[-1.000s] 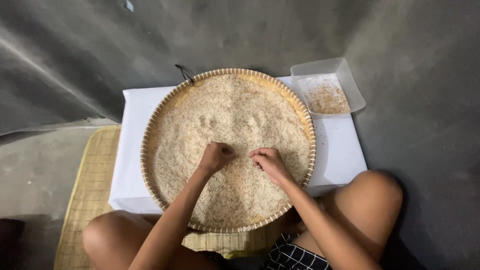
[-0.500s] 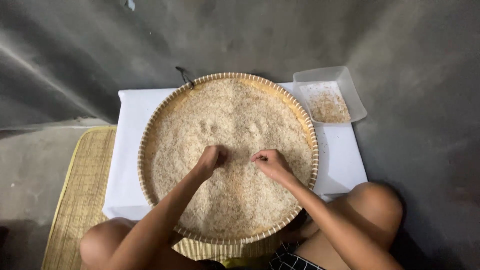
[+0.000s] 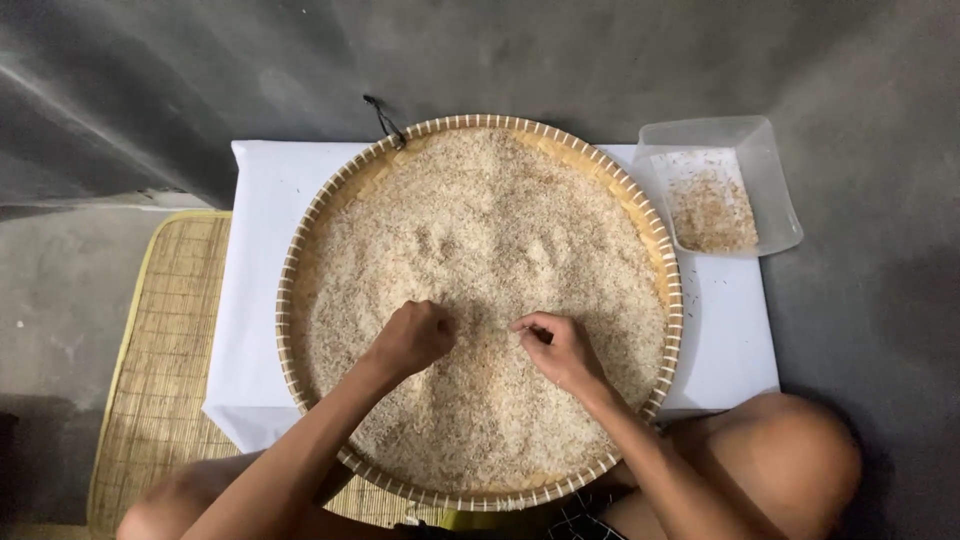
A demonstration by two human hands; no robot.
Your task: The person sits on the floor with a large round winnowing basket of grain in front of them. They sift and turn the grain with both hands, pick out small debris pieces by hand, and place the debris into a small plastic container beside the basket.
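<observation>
Both hands rest on the rice (image 3: 480, 300), which fills the round woven tray (image 3: 300, 250) in the middle. The left hand (image 3: 410, 340) is curled nearly closed, knuckles up; what it pinches, I cannot tell. The right hand (image 3: 558, 350) pinches with fingertips together, maybe on a grain. Rice is light, loose and slippery, so it looks best picked by tiny pinches. The tray rim is stiff and holds it in. The tray sits on a white worktop (image 3: 725, 330). A mat (image 3: 170, 330) lies left. A clear tub (image 3: 770, 180) sits far right, with open floor (image 3: 880, 330) around.

packages: none | labels: none | signs: none | screens: none
</observation>
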